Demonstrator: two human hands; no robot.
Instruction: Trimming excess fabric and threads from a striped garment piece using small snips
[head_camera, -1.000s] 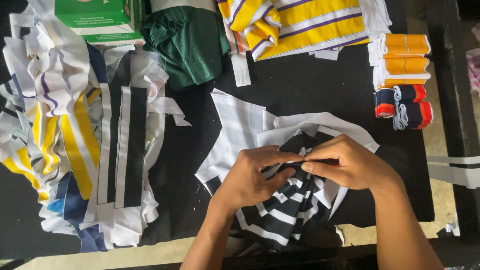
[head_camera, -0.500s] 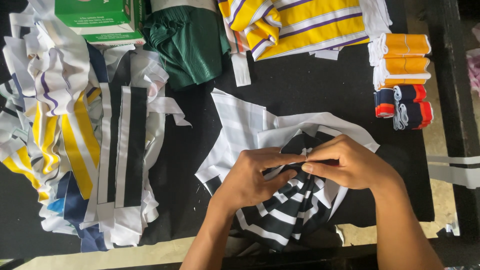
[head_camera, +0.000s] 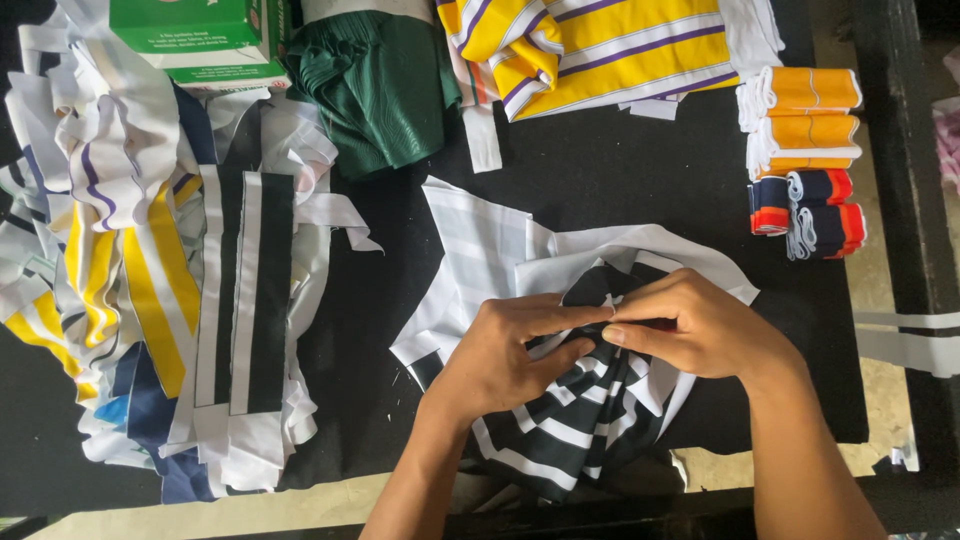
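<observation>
Almost nothing has shifted from the earlier frames: both hands sit at the same spot on the bundle, with only the fingertips drawn a shade tighter together. The left hand and right hand meet over a bunched piece of black-and-white striped fabric lying on a white cloth piece at the near edge of the black table. Both hands are closed narrowly, thumbs and forefingers pinching a fold of the striped cloth where they touch. The fabric looks light, soft and floppy, apt to slump wherever it is not held, so a pinch at a fold or edge seems the sensible hold. Both forearms come up from the bottom of the view, wrists low, knuckles uppermost, fingers curled inward toward each other. To the left lies a heap of striped strips; beyond are a green cloth, a yellow striped garment and folded orange bands.
</observation>
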